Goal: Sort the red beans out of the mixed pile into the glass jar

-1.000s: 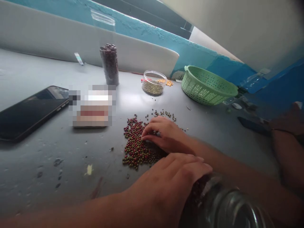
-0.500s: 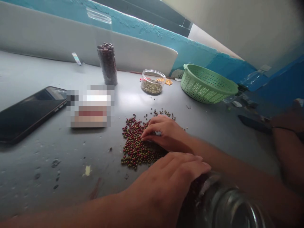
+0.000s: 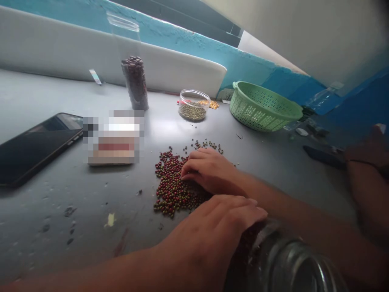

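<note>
My left hand (image 3: 215, 231) is curled round a clear jar (image 3: 299, 263) at the bottom of the view. Dark red contents show inside, though my hand hides much of the jar. A pile of small red and green beans (image 3: 172, 178) is spread on the grey table in front of me. My right hand (image 3: 209, 168) rests over the right side of the pile. Its thumb and fingertips are pinched together among the beans; what lies between them is hidden. Several greenish beans (image 3: 209, 144) are scattered just beyond this hand.
A phone (image 3: 39, 146) and a blurred-out box (image 3: 114, 142) are at left. Behind stand a tall container of dark beans (image 3: 135, 83), a round tub of green beans (image 3: 193, 111) and a green basket (image 3: 264, 109). Another person's arm (image 3: 364, 174) is at far right.
The fingers and thumb of my right hand have drawn closer together, narrowing the gap between them. My left hand stays on the jar. The whole view has shifted slightly.
</note>
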Demonstrator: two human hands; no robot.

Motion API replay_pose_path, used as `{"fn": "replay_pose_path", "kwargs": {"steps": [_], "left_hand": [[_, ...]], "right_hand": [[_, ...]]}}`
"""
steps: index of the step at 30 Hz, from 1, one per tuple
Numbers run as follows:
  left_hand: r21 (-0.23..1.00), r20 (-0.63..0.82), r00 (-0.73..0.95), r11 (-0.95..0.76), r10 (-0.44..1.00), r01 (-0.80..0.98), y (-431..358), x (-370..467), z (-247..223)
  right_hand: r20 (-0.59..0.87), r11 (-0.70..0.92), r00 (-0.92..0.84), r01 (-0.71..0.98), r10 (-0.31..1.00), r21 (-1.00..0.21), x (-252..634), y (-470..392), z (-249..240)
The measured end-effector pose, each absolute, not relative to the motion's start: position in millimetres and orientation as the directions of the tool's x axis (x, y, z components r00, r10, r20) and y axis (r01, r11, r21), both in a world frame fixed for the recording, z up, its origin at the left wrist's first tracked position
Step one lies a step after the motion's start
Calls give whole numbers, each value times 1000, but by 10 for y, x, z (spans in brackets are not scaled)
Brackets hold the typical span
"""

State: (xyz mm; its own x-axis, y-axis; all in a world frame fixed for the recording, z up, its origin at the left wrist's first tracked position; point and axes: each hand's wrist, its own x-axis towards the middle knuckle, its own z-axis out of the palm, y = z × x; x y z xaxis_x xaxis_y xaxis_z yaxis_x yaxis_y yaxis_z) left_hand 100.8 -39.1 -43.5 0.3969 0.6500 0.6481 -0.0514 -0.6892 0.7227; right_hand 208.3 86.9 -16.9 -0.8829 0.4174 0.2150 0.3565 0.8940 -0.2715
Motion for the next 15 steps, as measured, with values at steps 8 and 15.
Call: {"fn": "replay_pose_path", "kwargs": {"steps": [8,15], "left_hand": [[729,643,400,-682,653,-59,-393,1002,-430],[840,480,492,-543,726,-17,-371,873,-335]], "right_hand": [[315,842,-822,321,475,-433,2208,850,177],[367,718,-755,190,543,-670,2936,401,1024]]}}
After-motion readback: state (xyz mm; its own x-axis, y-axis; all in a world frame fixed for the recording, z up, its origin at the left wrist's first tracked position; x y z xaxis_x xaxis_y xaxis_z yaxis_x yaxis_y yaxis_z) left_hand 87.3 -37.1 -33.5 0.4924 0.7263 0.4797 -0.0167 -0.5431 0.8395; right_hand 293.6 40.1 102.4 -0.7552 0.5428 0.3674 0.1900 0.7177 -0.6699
